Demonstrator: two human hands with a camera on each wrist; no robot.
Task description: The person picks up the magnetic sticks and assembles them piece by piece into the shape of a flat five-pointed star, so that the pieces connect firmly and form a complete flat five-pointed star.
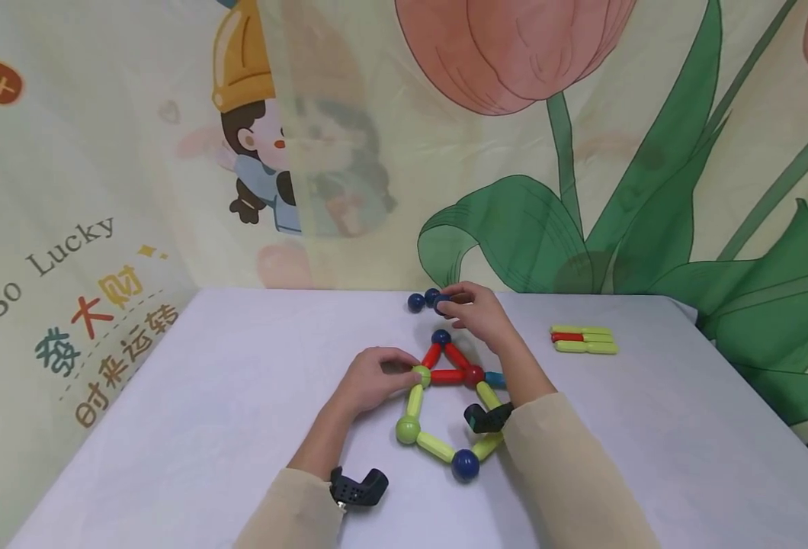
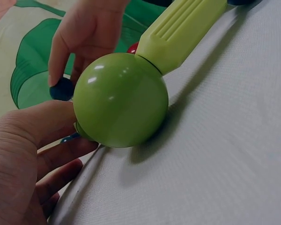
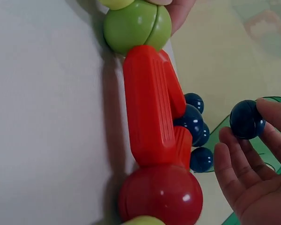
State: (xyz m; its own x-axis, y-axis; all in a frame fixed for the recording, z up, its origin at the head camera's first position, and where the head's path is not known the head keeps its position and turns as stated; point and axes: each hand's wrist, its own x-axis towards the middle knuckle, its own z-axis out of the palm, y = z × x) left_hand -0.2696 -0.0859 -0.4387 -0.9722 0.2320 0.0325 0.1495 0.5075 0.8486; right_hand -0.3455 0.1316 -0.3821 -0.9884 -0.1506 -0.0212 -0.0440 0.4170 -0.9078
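Head view: your left hand [image 1: 376, 377] pinches the upper green ball [image 1: 422, 376] of the stick frame [image 1: 448, 377]; your right hand [image 1: 481, 314] pinches a blue ball [image 1: 441, 305] beyond it. Left wrist: the nearer green ball [image 2: 122, 101] hides much of your left-hand hold. Right wrist: three loose blue balls [image 3: 201, 160] show, where the head view shows two; a careless brush could roll them away

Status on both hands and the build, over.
Right hand holds blue ball. Left hand pinches green ball on stick frame. Right sleeve partly hides frame, head view.
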